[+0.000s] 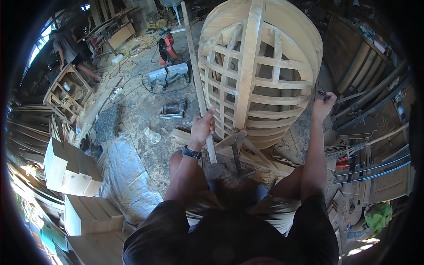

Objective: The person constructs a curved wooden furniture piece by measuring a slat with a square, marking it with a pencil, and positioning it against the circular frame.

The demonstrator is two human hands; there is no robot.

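A large curved wooden frame [245, 84] with a thick central rib and several cross slats stands before me. My left hand [203, 127], on the watch-wearing arm, is closed round a long thin wooden strip [194, 66]. The strip runs up along the frame's left side, its lower end sticking out below my fist. Off the frame's right side, my right hand [324, 106] is closed on a small dark object [323, 95], whose kind is too small to make out. That hand looks apart from the frame.
Left of the frame lie a mitre saw [168, 73], a dark power tool [173, 109] and a clear plastic cup [152, 135]. Pale wooden boxes [70, 170] stand beside a silvery sheet [128, 165]. Another person [66, 48] bends over a wooden cabinet frame [68, 93]. Boards lean at right.
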